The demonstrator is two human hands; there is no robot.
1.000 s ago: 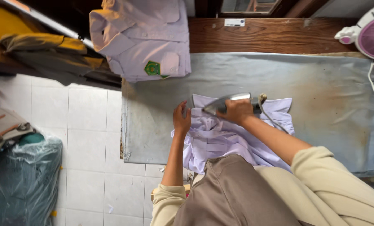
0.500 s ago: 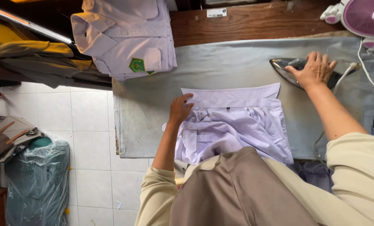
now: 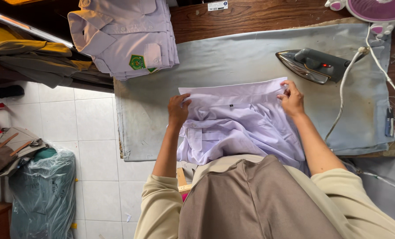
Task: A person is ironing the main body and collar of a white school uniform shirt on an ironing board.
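A pale lilac shirt [image 3: 237,124] lies spread on the grey padded ironing board [image 3: 233,57] in front of me. My left hand [image 3: 178,109] grips its upper left corner. My right hand [image 3: 291,99] pinches its upper right corner, so the top edge runs as a straight folded band between both hands. A dark electric iron [image 3: 314,65] rests on its side on the board, just beyond my right hand, with its white cord [image 3: 344,93] trailing toward the right.
A stack of folded lilac uniform shirts [image 3: 129,37] with a green badge sits at the board's far left corner. A pink fan [image 3: 374,9] stands at top right. Plastic-wrapped bags [image 3: 40,194] and a brown bag rest on the white tiled floor at left.
My right hand has let go of the iron, which now lies on the board, and moved back to the shirt's upper right corner. My left hand shifted to the upper left corner.
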